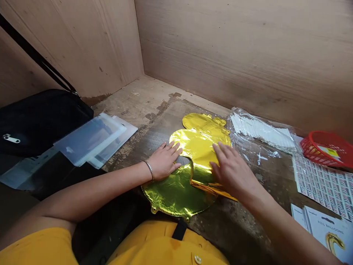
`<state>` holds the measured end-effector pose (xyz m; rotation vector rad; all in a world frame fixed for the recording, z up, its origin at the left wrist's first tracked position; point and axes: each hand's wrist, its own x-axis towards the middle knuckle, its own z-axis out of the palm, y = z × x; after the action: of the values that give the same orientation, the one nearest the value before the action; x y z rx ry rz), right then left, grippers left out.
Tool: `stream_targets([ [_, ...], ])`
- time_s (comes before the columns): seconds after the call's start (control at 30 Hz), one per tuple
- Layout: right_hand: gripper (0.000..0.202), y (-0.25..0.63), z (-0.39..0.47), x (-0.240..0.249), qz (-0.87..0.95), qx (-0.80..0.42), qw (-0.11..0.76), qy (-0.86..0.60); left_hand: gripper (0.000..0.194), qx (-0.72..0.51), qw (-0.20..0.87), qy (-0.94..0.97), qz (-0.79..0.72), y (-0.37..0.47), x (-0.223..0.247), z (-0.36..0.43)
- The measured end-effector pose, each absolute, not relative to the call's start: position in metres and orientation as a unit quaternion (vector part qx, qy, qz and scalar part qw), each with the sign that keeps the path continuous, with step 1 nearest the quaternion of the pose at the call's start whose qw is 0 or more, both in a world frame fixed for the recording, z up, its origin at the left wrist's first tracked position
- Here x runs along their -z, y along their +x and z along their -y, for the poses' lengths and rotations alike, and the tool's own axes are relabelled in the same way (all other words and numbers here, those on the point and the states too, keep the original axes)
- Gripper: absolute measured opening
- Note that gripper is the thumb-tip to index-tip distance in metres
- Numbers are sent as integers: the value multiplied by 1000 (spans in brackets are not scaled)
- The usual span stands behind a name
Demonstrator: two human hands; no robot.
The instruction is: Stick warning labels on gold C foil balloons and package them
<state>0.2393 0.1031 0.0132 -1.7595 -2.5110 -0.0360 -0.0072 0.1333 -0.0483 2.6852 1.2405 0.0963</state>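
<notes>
A flat gold foil balloon (176, 195) with small tabs on its edge lies on the table in front of me, its lower curve hanging near my lap. My left hand (165, 160) rests on its left side by the hole, palm down with the fingers spread. Over the right side is my right hand (231, 167), slightly blurred, fingers apart and curved; whether it presses on the foil I cannot tell. More gold foil (204, 123) lies layered at the far end, and a folded foil edge (215, 189) shows beneath my right hand.
Clear plastic sleeves (91, 140) and a black bag (41, 121) lie at left. At right are a plastic bag of white sticks (261, 132), a red basket (328, 147), a printed label sheet (325, 186) and foil balloon cards (325, 228). Wooden panels (242, 51) enclose the back.
</notes>
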Motion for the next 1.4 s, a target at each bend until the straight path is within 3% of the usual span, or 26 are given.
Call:
stream_targets([
  [0.1, 61, 231, -67, -3, 872, -17, -18, -490, 56, -38, 91, 902, -421, -6, 48, -131],
  [0.23, 79, 233, -45, 32, 868, -36, -32, -494, 60, -38, 99, 897, -430, -10, 50, -131],
  [0.4, 80, 239, -42, 47, 869, -36, -9, -494, 73, -16, 94, 848, -521, -24, 43, -151],
  [0.5, 79, 237, -42, 44, 866, -46, -14, -498, 66, -47, 56, 799, -597, -18, 26, -152],
  [0.57, 79, 235, -41, 42, 862, -59, -16, -503, 51, -111, 43, 863, -491, -4, 17, -137],
  [0.67, 80, 234, -40, 41, 858, -78, -13, -507, 39, -113, 89, 968, -203, 18, 20, -96],
  [0.9, 80, 235, -39, 43, 852, -94, 2, -515, 64, -54, 108, 972, -202, 24, 43, -55],
  [1.1, 81, 236, -39, 47, 856, -93, 11, -509, 43, -111, 102, 963, -223, 34, 37, -63],
  [1.4, 80, 227, -32, 38, 844, -77, 20, -530, 54, -96, 72, 970, -210, 36, 50, -59],
])
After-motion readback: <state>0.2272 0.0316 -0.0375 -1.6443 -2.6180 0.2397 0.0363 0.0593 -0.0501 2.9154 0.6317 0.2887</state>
